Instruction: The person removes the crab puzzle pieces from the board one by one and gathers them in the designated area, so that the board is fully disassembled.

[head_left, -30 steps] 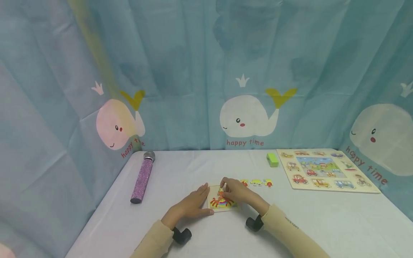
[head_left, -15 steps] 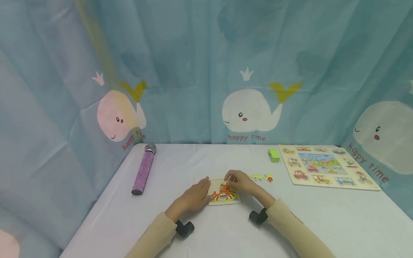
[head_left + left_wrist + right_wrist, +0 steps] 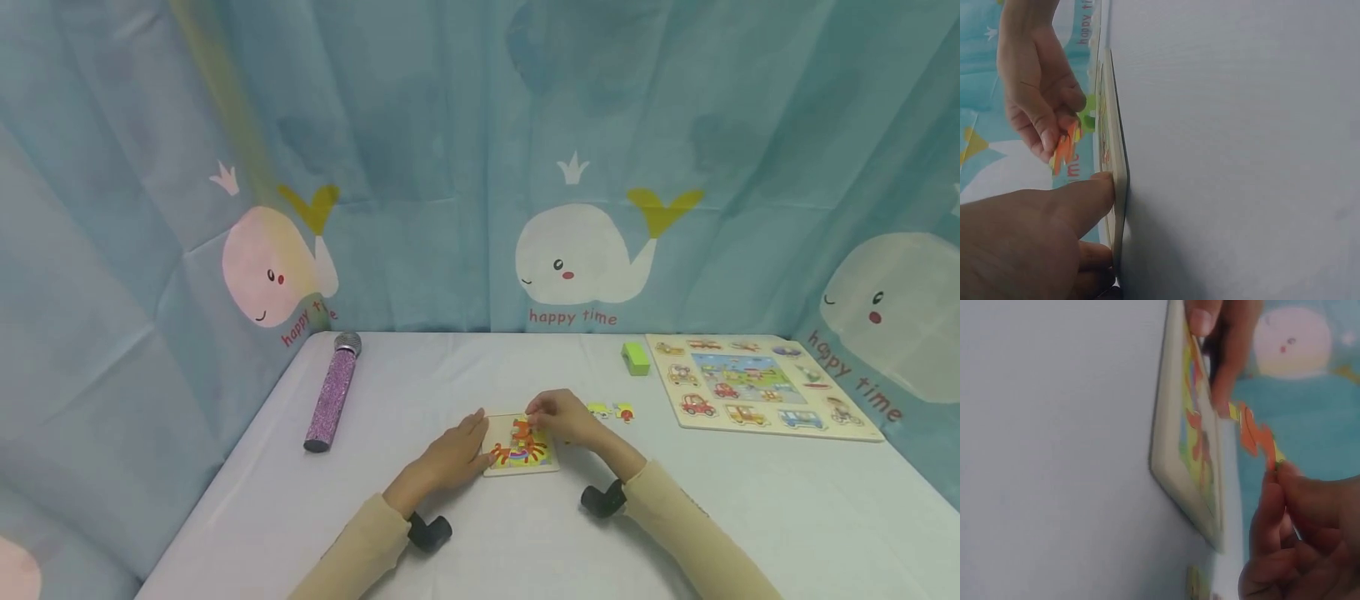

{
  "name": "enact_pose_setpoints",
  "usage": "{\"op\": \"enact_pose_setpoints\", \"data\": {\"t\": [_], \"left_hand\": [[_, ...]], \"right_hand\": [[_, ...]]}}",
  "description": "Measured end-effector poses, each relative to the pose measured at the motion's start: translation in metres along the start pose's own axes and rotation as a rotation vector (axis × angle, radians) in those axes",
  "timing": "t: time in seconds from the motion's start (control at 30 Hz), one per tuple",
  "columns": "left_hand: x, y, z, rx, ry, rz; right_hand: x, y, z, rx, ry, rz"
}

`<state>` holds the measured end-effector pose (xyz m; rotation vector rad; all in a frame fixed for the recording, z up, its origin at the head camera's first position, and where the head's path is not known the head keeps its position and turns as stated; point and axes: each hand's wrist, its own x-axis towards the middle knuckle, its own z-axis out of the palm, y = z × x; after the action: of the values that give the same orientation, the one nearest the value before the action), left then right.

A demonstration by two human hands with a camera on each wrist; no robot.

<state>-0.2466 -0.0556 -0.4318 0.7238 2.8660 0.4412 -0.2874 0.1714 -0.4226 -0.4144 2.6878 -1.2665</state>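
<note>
hand work on a small wooden puzzle, as it reaches my remote station through the head and wrist cameras. the left hand [image 3: 450, 458] is spread wide, its fingers extended along the left side of the puzzle tray [image 3: 498, 427] and its thumb resting near the lower left corner; i take this as a brace against sliding on the white table [image 3: 420, 383]. the right hand [image 3: 566, 415] is narrow, its thumb and fingertips pinching an orange-and-yellow puzzle piece [image 3: 1249, 428] by one end only, which leaves the rest of its outline free. the piece hangs above the tray, tilted and apart from its face; whether it is a single part or two joined, i cannot tell. within the rim, coloured parts fill the near side, while pale wood shows at the upper left. loose pieces [image 3: 624, 412] lie near the right hand, to its right, a placement that seems to suit short reaches. the vehicle board [image 3: 720, 421] and the green block [image 3: 636, 359] beside it lie at the far right, the glittery microphone [image 3: 332, 400] at the left, all, in my judgement, well out of the hands' way.
</note>
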Motion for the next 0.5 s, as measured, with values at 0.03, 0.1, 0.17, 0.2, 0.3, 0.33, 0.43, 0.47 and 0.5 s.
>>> {"op": "enact_pose_setpoints", "data": {"t": [0.03, 0.1, 0.17, 0.2, 0.3, 0.33, 0.43, 0.47, 0.5], "left_hand": [[0.000, 0.000, 0.000, 0.003, -0.001, 0.002], [0.000, 0.001, 0.000, 0.006, -0.001, 0.002], [0.001, 0.001, 0.001, 0.012, 0.002, 0.007], [0.001, 0.001, 0.002, 0.017, 0.004, 0.007], [0.000, 0.000, 0.002, 0.019, 0.009, 0.006], [-0.001, 0.000, 0.002, 0.018, 0.008, 0.005], [-0.002, 0.002, 0.001, 0.016, 0.005, 0.001], [-0.002, 0.002, 0.000, 0.015, 0.005, 0.004], [-0.002, 0.002, 0.000, 0.013, 0.004, 0.006]], "right_hand": [[-0.001, 0.001, -0.003, 0.014, 0.006, 0.025], [-0.004, 0.005, -0.009, 0.035, 0.020, 0.054], [-0.007, 0.010, -0.015, 0.053, 0.038, 0.103], [-0.008, 0.013, -0.019, 0.055, 0.047, 0.120], [-0.015, 0.022, -0.031, 0.053, 0.066, 0.139], [-0.018, 0.025, -0.036, 0.043, 0.072, 0.145], [-0.031, 0.034, -0.052, 0.023, 0.101, 0.167], [-0.035, 0.038, -0.058, 0.014, 0.110, 0.184], [-0.039, 0.040, -0.062, 0.009, 0.121, 0.206]]}}
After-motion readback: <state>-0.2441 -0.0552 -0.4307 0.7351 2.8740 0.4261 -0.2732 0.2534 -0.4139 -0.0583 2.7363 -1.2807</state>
